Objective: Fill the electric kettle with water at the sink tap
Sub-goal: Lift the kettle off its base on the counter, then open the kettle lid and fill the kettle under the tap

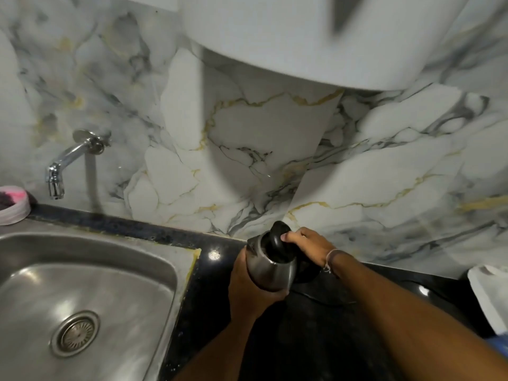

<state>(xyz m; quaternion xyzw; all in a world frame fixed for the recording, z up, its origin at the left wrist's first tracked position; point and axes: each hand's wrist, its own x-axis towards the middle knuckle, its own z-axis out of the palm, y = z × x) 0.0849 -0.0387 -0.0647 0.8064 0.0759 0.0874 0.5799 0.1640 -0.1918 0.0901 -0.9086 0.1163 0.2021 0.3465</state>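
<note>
A: What is sitting closest to the camera?

B: Two bare forearms are reaching forward over the black countertop [209, 284]. The left hand [247, 287] is wrapping around the lower body of the steel kettle [270, 266], fingers curling under its base. The right hand [308, 243] is gripping the kettle's black top; the thumb is pressing on the dark lid [277, 237], and a thin string bracelet [331, 258] is circling that wrist.

A: Where is the kettle sitting, exactly?

B: It is being held tilted over the countertop, just right of the sink [82, 270], with its top leaning toward the wall. It is well apart from the tap. The picture is blurring here, so I cannot tell whether the lid is fully closed; it is possibly being lifted.

A: And to the left?

B: The steel sink is filling the lower left, with its round drain strainer [75, 334] lying in the basin. I am seeing no water running.

A: Farther back?

B: A chrome tap [68, 160] is sticking out of the marble-patterned wall [275, 149] above the sink's back edge, its spout pointing down. A small white tub [15, 207] with something pink and dark inside is resting at the far left edge, beside the tap. At the right edge something white [489, 295] is lying on the counter. Overhead, a large white rounded appliance [302, 37] is hanging against the wall.
</note>
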